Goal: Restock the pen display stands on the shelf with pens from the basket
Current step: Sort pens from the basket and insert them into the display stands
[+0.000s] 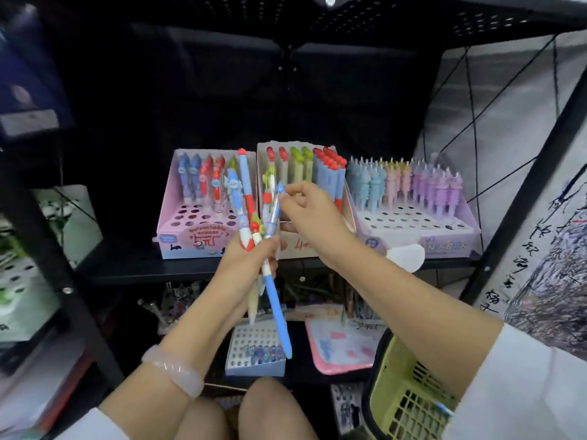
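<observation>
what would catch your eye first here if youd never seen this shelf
The fistful of colourful pens gripped in the left hand at centre, with the right hand pinching the top of a blue pen. Behind, three pen display stands line the black shelf.

Light falls from the front onto the pastel pen display stands (317, 204) and both forearms, while the shelf (143, 265) recess behind stays nearly black, the edges bow with wide-angle distortion, the left margin smears into blur, and the lower shelf lies dim and soft.
</observation>
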The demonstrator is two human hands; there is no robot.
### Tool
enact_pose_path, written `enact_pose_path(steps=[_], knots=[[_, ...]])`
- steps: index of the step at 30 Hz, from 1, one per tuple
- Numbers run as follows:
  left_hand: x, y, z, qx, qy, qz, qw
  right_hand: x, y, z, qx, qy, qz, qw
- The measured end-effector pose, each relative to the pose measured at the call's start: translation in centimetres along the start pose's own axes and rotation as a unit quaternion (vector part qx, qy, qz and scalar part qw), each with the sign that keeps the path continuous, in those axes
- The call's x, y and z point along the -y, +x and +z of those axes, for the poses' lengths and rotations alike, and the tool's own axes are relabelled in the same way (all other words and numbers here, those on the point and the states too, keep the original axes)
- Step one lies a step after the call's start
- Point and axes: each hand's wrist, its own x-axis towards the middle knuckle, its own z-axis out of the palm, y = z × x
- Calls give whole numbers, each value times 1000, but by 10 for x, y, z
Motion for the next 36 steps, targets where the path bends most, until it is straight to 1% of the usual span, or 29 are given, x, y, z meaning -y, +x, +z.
enact_pose_path(steps=[3,7,11,13,16,19,24,26,29,31,33,36], knots=[[-10,6,-20,-26,16,26,999,5,14,23,4,6,-7,1000],[-24,15,-45,-74,59,48,994,14,30,49,11,49,4,999],[-31,21,-64,-134,29,22,990,16,41,70,25,65,4,998],[-31,23,-70,-141,41,12,989,15,44,75,19,54,-7,998],[-32,25,-80,-167,30,5,985,15,48,82,21,52,-18,998],[-35,29,-84,-186,44,26,981,18,51,87,16,65,-29,997],[-48,34,-91,-267,18,68,961,32,58,101,0,131,-56,990],[-53,37,-101,-292,17,71,953,37,62,106,-26,152,-65,986],[-53,40,-118,-317,56,61,945,43,79,105,-106,128,-72,983],[-50,40,-125,-313,70,40,946,47,93,102,-137,82,-87,983],[-45,39,-130,-296,73,25,952,48,105,104,-144,23,-107,984],[-41,37,-136,-273,72,8,959,47,117,113,-117,-42,-141,982]])
